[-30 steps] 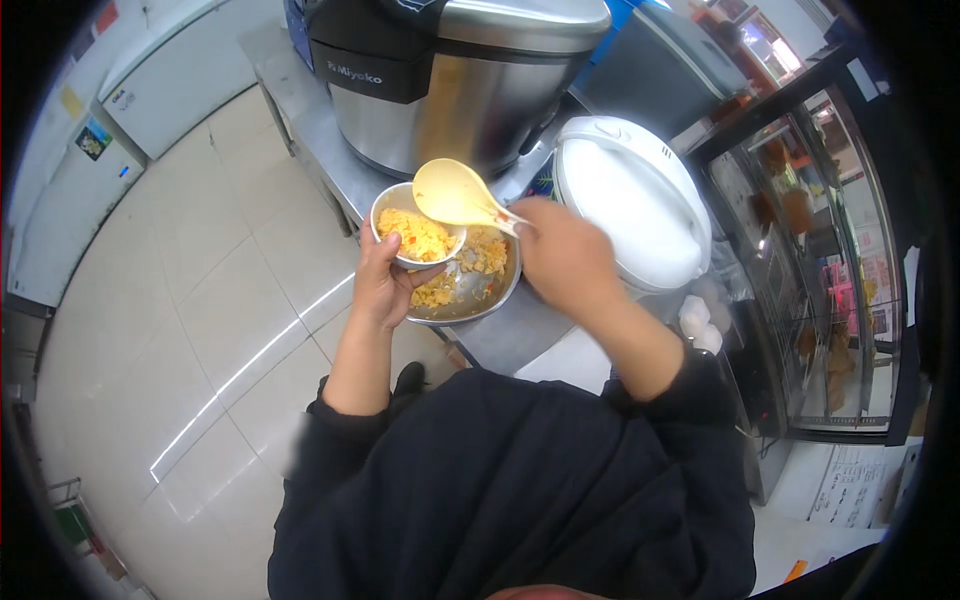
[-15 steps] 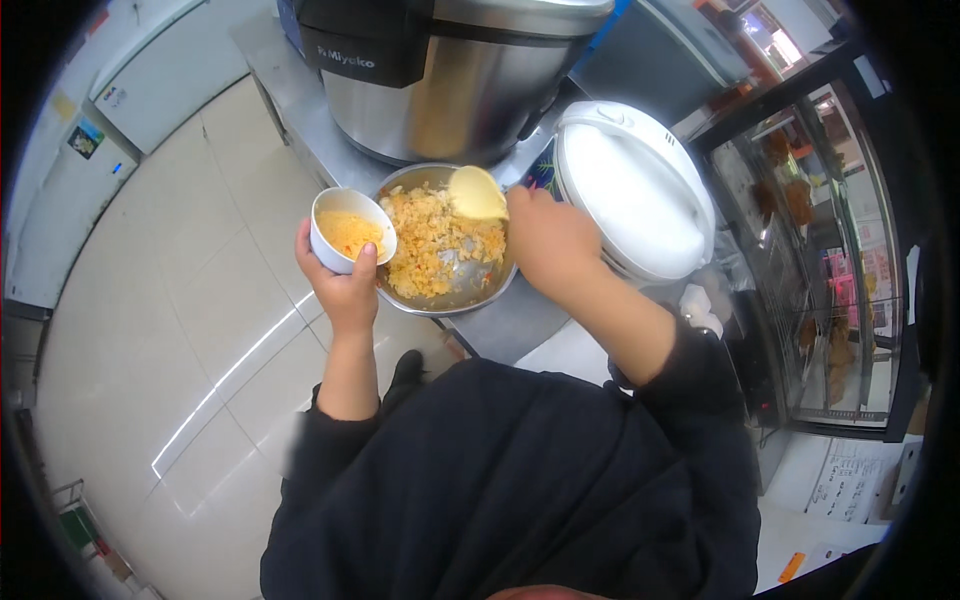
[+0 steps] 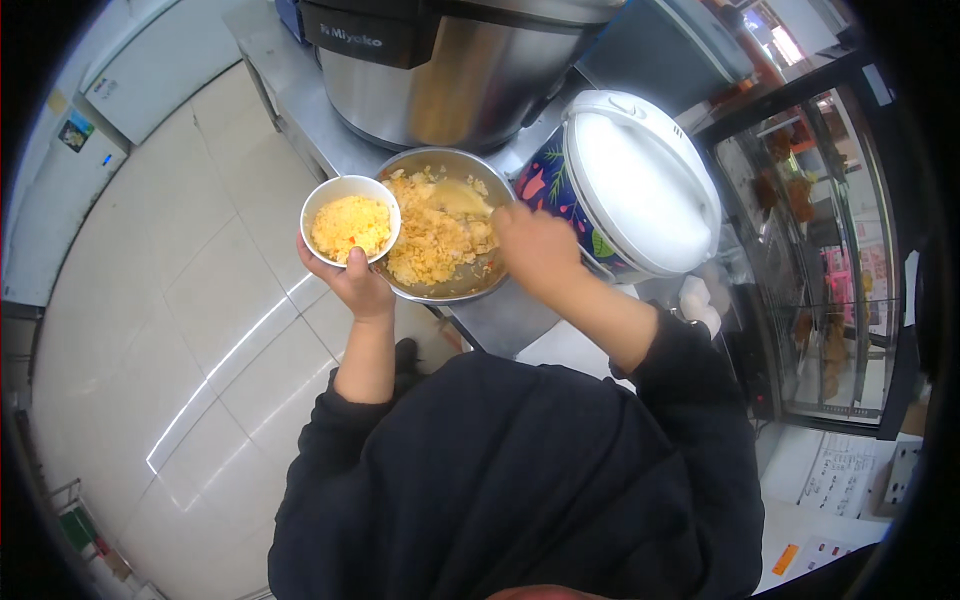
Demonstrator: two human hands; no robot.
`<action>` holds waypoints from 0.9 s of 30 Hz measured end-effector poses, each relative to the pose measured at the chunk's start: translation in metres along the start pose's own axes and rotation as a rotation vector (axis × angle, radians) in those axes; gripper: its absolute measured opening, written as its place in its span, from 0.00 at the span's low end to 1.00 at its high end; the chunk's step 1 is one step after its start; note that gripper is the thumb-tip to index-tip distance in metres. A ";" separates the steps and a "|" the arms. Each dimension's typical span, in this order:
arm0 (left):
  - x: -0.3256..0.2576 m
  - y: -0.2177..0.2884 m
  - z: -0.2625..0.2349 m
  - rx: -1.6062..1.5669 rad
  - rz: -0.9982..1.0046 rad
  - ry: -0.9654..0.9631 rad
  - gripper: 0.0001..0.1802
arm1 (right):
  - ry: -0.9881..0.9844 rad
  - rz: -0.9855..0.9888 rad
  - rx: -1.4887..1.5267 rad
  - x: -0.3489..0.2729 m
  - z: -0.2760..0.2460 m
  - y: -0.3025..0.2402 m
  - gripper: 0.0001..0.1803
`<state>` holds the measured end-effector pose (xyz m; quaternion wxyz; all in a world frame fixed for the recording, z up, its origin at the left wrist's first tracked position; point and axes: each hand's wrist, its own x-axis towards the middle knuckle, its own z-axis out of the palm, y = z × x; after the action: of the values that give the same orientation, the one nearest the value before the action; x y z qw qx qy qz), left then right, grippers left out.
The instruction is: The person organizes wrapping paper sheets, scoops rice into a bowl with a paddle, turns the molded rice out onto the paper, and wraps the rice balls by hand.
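My left hand is closed around a white bowl that holds yellow fried rice, its thumb on the near rim. The bowl sits beside the left rim of a round steel basin. More fried rice lies in the basin, mostly toward its left. My right hand grips a pale yellow rice paddle over the basin's right side. The paddle's blade is down in the rice, and its handle is hidden by my fingers.
A large steel rice cooker stands behind the basin on a metal table. To the right is a flower-patterned container with a white lid. Farther right is a glass display case. Tiled floor extends on the left.
The rice paddle has gone down from above the basin into the rice, my right hand lowering with it. The bowl is more upright and shows a fuller heap of rice.
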<state>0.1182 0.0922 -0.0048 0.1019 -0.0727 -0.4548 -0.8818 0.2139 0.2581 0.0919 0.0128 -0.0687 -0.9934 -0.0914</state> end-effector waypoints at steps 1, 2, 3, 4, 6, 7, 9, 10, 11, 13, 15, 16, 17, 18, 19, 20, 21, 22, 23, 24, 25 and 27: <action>0.000 -0.004 -0.003 0.033 0.014 -0.001 0.42 | -0.001 -0.001 0.001 0.002 -0.003 0.000 0.08; -0.001 -0.006 -0.005 0.067 0.028 -0.001 0.42 | -0.068 0.065 -0.063 0.004 -0.005 0.000 0.09; -0.001 -0.008 -0.005 0.066 0.023 -0.007 0.42 | -0.138 0.141 -0.129 0.004 -0.005 -0.001 0.09; -0.001 -0.010 -0.005 0.053 0.026 -0.006 0.42 | -0.141 0.148 -0.128 0.001 -0.003 -0.004 0.09; -0.002 -0.012 -0.006 0.043 0.028 -0.003 0.42 | -0.257 0.167 0.030 -0.008 0.003 -0.013 0.10; -0.003 -0.014 -0.006 0.067 0.066 0.002 0.42 | -0.259 0.166 0.032 -0.010 0.007 -0.012 0.10; -0.004 -0.014 -0.006 0.090 0.102 0.005 0.42 | -0.214 0.273 0.409 -0.015 0.014 -0.006 0.11; -0.004 -0.013 -0.006 0.110 0.115 0.001 0.42 | -0.214 0.275 0.409 -0.014 0.016 -0.009 0.11; -0.005 -0.012 -0.005 0.129 0.128 -0.002 0.42 | -0.253 0.298 0.476 -0.010 0.018 -0.015 0.12; -0.006 -0.005 0.001 0.074 0.099 -0.018 0.42 | -0.292 0.332 0.543 -0.007 0.025 -0.021 0.13; -0.006 -0.003 0.003 0.022 0.072 -0.033 0.42 | -0.241 0.303 0.731 -0.003 0.034 -0.023 0.15; -0.005 -0.003 0.002 0.006 0.077 -0.045 0.42 | -0.239 0.305 0.733 -0.003 0.035 -0.023 0.15; -0.004 -0.003 0.001 -0.010 0.081 -0.056 0.41 | -0.242 0.310 0.797 -0.003 0.036 -0.023 0.16; -0.003 -0.005 -0.002 -0.008 0.084 -0.055 0.41 | -0.246 0.309 0.861 -0.002 0.036 -0.023 0.17; -0.002 -0.009 -0.005 0.088 0.102 -0.044 0.41 | -0.246 0.305 0.862 -0.002 0.034 -0.022 0.17; -0.001 -0.010 -0.007 0.136 0.114 -0.037 0.41 | -0.268 0.354 0.926 -0.002 0.032 -0.018 0.17; 0.000 -0.009 -0.006 0.183 0.124 -0.031 0.40 | -0.289 0.405 0.989 -0.002 0.031 -0.014 0.18; 0.002 -0.006 -0.005 0.111 0.062 -0.010 0.40 | -0.287 0.401 0.989 -0.003 0.033 -0.010 0.18; 0.004 -0.002 -0.004 0.039 0.001 0.011 0.40 | -0.250 0.402 1.022 -0.004 0.037 -0.006 0.17; 0.005 0.002 -0.002 0.036 0.003 0.010 0.40 | -0.212 0.406 1.054 -0.005 0.035 -0.002 0.17; 0.006 0.008 -0.001 0.062 -0.026 -0.003 0.41 | -0.209 0.404 1.051 -0.006 0.031 0.001 0.17; 0.011 0.019 0.000 0.084 -0.051 -0.018 0.42 | -0.187 0.450 1.069 -0.009 0.016 0.005 0.17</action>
<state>0.1124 0.0797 0.0124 0.0782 -0.0647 -0.4942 -0.8634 0.2232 0.2650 0.0771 -0.0231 -0.2697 -0.8594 0.4337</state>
